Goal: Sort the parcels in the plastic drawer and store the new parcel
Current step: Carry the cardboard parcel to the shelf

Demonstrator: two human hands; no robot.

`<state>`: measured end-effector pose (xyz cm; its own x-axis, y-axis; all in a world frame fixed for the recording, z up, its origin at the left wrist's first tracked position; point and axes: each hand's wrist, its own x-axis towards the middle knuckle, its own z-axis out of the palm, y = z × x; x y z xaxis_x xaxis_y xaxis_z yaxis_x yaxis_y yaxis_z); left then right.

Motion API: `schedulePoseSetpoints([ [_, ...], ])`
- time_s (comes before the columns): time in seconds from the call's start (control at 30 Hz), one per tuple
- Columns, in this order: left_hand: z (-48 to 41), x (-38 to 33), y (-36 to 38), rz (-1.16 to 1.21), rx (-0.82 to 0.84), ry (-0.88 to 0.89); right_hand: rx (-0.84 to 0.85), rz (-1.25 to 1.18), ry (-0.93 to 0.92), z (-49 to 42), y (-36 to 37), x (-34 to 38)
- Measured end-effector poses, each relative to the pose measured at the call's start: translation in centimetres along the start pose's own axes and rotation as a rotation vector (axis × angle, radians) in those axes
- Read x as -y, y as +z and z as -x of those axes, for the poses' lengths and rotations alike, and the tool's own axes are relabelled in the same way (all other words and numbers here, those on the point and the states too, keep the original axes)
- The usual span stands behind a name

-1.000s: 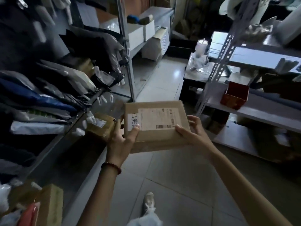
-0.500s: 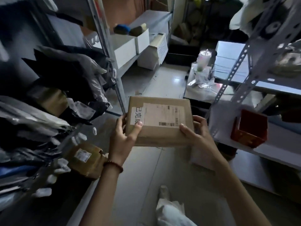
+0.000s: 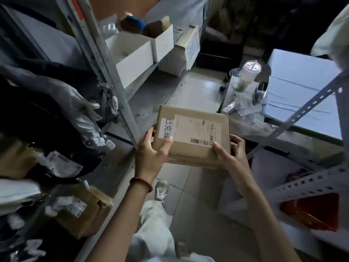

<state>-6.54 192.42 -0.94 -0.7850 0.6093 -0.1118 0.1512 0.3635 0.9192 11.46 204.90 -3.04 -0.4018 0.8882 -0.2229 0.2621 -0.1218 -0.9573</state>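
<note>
Room: narrow storeroom aisle, grey tiled floor (image 3: pixel 196 95) below me, dim light.
Shelving: grey slotted-metal rack (image 3: pixel 105 72) on my left; pale perforated-metal rack (image 3: pixel 302 114) on my right.
Left shelves: heaped dark plastic mailer bags (image 3: pixel 56 118); small brown cardboard box (image 3: pixel 85 210) lower down.
Parcel: flat brown cardboard parcel with white shipping label (image 3: pixel 192 133), in mid-air over the aisle, touching no shelf.
Hands: left hand (image 3: pixel 151 157) and right hand (image 3: pixel 230 157) both clamped on its near corners, thumbs on top.
Progress: new parcel in hand, not yet stored. No plastic drawer in view, so I judge sorting and storing both remain. Early stage.
</note>
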Motion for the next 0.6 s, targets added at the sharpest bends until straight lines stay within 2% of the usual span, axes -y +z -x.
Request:
schedulePoseSetpoints([
  [0.33, -22.0, -3.1, 1.9, -0.156, 0.231, 0.065, -0.135, -0.044, 0.055, -16.6, 5.4, 4.7],
  [0.6, -36.9, -8.0, 9.0, -0.149, 0.345, 0.178, -0.247, -0.057, 0.078, -30.5, 4.5, 8.3],
])
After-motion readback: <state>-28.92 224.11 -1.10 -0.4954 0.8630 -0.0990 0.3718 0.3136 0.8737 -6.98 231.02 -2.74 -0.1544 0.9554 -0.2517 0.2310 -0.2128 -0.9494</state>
